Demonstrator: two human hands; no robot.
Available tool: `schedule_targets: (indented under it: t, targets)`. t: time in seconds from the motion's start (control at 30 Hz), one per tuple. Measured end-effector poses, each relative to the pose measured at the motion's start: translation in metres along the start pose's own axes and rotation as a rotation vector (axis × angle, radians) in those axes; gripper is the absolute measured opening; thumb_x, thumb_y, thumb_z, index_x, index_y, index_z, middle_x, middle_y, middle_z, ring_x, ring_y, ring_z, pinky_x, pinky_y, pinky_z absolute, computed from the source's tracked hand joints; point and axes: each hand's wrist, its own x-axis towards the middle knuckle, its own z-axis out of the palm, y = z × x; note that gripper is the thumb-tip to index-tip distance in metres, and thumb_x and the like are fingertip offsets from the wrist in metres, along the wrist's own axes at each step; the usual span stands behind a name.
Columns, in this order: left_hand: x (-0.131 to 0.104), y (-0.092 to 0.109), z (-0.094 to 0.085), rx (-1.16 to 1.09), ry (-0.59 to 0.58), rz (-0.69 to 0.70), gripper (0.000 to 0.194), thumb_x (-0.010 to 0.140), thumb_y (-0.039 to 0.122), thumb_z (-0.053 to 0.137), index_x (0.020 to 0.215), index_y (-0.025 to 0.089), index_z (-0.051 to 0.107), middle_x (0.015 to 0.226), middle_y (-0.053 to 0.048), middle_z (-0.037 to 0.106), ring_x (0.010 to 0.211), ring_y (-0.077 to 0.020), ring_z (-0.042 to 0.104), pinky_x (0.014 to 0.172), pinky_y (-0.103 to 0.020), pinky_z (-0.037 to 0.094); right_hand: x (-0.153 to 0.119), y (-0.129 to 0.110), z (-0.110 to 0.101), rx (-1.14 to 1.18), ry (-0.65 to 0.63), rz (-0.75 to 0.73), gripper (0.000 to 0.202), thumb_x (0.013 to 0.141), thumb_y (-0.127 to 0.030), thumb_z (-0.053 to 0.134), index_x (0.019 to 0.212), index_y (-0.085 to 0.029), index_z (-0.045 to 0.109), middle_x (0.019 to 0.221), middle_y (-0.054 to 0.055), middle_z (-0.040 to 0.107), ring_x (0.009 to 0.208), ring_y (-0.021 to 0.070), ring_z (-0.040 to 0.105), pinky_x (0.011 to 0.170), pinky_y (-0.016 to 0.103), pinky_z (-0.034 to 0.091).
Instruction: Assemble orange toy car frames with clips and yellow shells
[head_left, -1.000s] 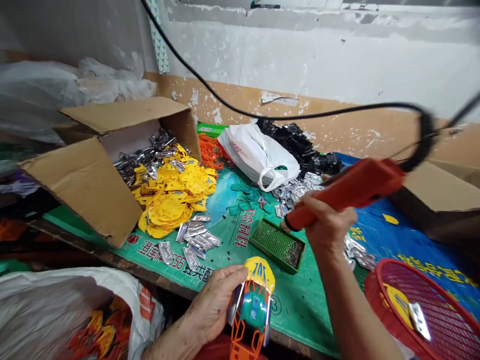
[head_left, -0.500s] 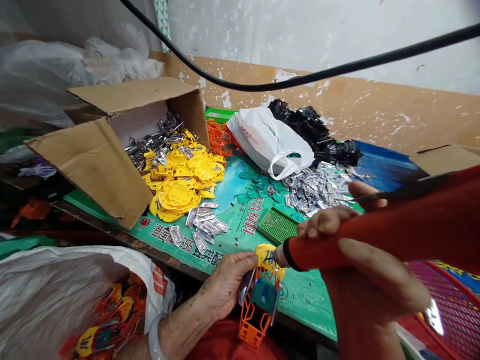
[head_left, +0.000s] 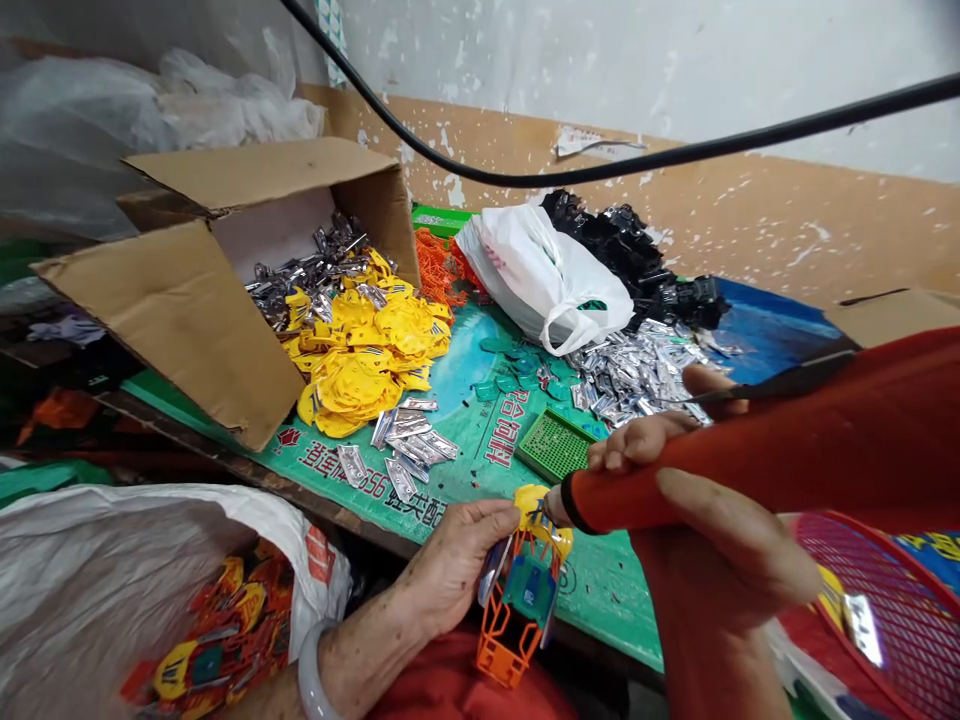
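Observation:
My left hand (head_left: 466, 552) pinches the upper left side of a toy car body (head_left: 516, 600), which has an orange frame, a yellow front piece, a green middle part and silvery sides. My right hand (head_left: 720, 530) is wrapped around a red power screwdriver (head_left: 780, 455), its fingers and thumb on both sides of the casing. The driver's metal nose (head_left: 555, 506) meets the yellow piece (head_left: 531, 500); the tip itself is hidden. Just beyond the driver, a small green perforated tray (head_left: 553, 446) rests on the table.
Yellow parts (head_left: 367, 350) spill from a tipped cardboard box (head_left: 172, 320). Silvery plates (head_left: 637, 370), a white plastic bag (head_left: 536, 275) and black parts (head_left: 637, 260) lie farther back. A white sack (head_left: 82, 560) of assembled bodies stands at left, a red basket (head_left: 892, 610) at right. A black cable (head_left: 517, 181) hangs across.
The view has shifted slightly. Both hands keep their grip, with the driver's nose still at the yellow piece; my right hand and the driver appear a little farther left.

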Motion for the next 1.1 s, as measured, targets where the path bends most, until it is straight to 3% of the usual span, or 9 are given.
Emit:
schedule_targets:
  t: [0.27,0.4,0.67,0.97,1.1]
  targets:
    - [-0.001,0.001,0.002,0.014,0.011,0.006,0.032,0.063,0.037,0.078,0.076,0.009,0.071,0.058,-0.002,0.061,0.044,-0.0067,0.048,0.044,-0.019,0.036,-0.001,0.001,0.004,-0.006,0.012,0.002,0.047,0.066,-0.012,0.066,0.11,-0.027,0.062,0.07,-0.001,0.059,0.064,0.016,0.056,0.062,0.033,0.05]
    - [0.0,-0.001,0.001,0.049,0.037,0.025,0.031,0.063,0.039,0.077,0.069,0.009,0.069,0.052,0.001,0.056,0.044,-0.0065,0.045,0.044,-0.019,0.033,-0.005,0.003,0.001,-0.051,-0.019,0.01,0.05,0.068,-0.016,0.069,0.116,-0.029,0.059,0.072,-0.002,0.061,0.066,0.0158,0.057,0.067,0.035,0.051]
    - [0.002,-0.007,0.002,0.004,0.068,0.012,0.033,0.058,0.039,0.08,0.07,0.01,0.07,0.054,0.0,0.058,0.047,-0.0087,0.048,0.049,-0.022,0.037,-0.014,0.016,-0.008,-0.129,-0.066,0.011,0.033,0.073,-0.02,0.068,0.103,-0.031,0.06,0.076,-0.003,0.061,0.071,0.0172,0.059,0.075,0.039,0.051]
    - [0.001,-0.007,0.003,-0.014,0.09,0.026,0.033,0.057,0.039,0.08,0.068,0.01,0.069,0.054,0.0,0.059,0.048,-0.0104,0.052,0.05,-0.023,0.039,-0.021,0.026,-0.009,-0.211,-0.008,-0.009,0.042,0.068,-0.024,0.071,0.107,-0.026,0.057,0.075,0.0,0.061,0.074,0.0208,0.061,0.075,0.042,0.052]
    - [0.0,-0.004,0.002,-0.001,0.074,0.032,0.033,0.058,0.037,0.081,0.071,0.009,0.069,0.055,-0.001,0.062,0.047,-0.0089,0.052,0.047,-0.021,0.038,-0.015,0.016,-0.005,-0.131,0.013,-0.008,0.045,0.068,-0.019,0.069,0.111,-0.029,0.058,0.073,-0.002,0.062,0.07,0.0182,0.06,0.073,0.039,0.052]
